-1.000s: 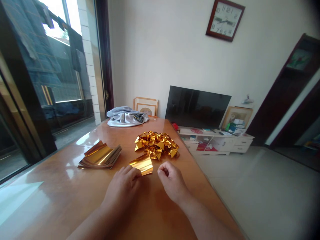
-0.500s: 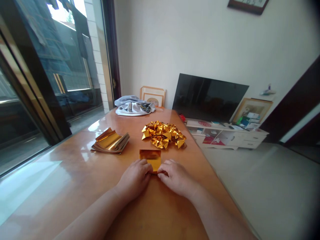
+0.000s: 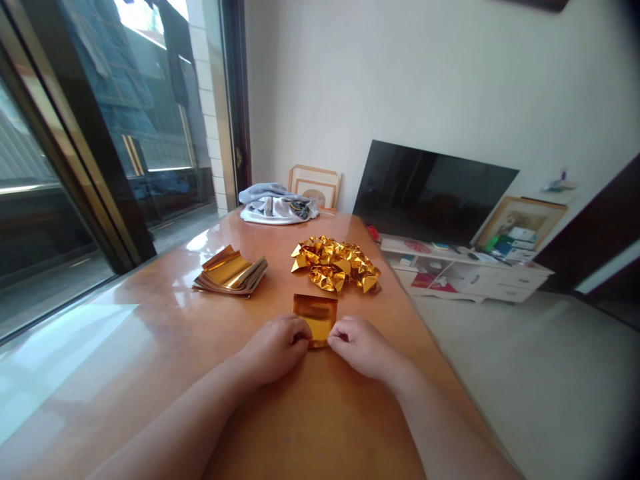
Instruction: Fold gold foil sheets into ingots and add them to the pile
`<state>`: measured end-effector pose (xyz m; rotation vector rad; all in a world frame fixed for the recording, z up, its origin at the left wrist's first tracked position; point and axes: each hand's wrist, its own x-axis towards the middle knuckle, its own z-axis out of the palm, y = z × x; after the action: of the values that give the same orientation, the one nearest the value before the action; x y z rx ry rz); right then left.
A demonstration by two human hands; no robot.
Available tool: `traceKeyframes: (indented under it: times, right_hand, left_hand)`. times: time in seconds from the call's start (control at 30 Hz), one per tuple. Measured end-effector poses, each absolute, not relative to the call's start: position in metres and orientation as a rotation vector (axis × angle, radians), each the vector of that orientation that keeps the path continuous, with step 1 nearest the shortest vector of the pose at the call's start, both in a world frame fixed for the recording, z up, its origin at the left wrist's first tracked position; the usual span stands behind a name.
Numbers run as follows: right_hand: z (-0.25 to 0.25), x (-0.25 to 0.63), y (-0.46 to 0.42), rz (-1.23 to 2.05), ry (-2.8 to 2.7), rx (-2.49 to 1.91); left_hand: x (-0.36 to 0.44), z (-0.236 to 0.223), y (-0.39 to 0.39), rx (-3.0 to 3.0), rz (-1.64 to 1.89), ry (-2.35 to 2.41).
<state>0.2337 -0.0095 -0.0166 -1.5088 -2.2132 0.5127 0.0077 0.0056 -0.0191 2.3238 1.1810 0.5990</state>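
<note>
A sheet of gold foil paper (image 3: 319,318) lies on the wooden table between my hands, its near edge turned up in a narrow fold. My left hand (image 3: 284,343) pinches the near left corner. At the near right corner, my right hand (image 3: 356,342) has its fingers closed on the paper in the same way. Just beyond the sheet sits a heap of folded gold paper pieces (image 3: 333,261). To the left is a stack of gold foil sheets (image 3: 231,272), the top one curling up.
The glossy table (image 3: 280,413) has its right edge beside my right forearm. At the far end lies a bundle of pale cloth (image 3: 277,203), with framed pictures (image 3: 316,185) behind. A television (image 3: 433,193) stands on a low white cabinet (image 3: 465,272). Glass doors (image 3: 75,173) are on the left.
The view has shifted a little, so everything sits slightly further right. Both hands stay on the near corners of the sheet, fingers drawn in a bit tighter, and more of the sheet shows.
</note>
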Motion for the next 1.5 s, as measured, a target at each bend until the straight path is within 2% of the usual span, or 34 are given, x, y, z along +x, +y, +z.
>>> traceKeyframes:
  times: [0.5, 1.5]
  right_hand:
    - [-0.034, 0.236, -0.001, 0.668, -2.022, -1.64]
    - [-0.035, 0.233, -0.002, 0.575, -2.065, -1.767]
  left_hand:
    - [-0.005, -0.016, 0.017, 2.197, 0.549, 1.316]
    - [-0.004, -0.029, 0.02, 2.303, 0.525, 1.43]
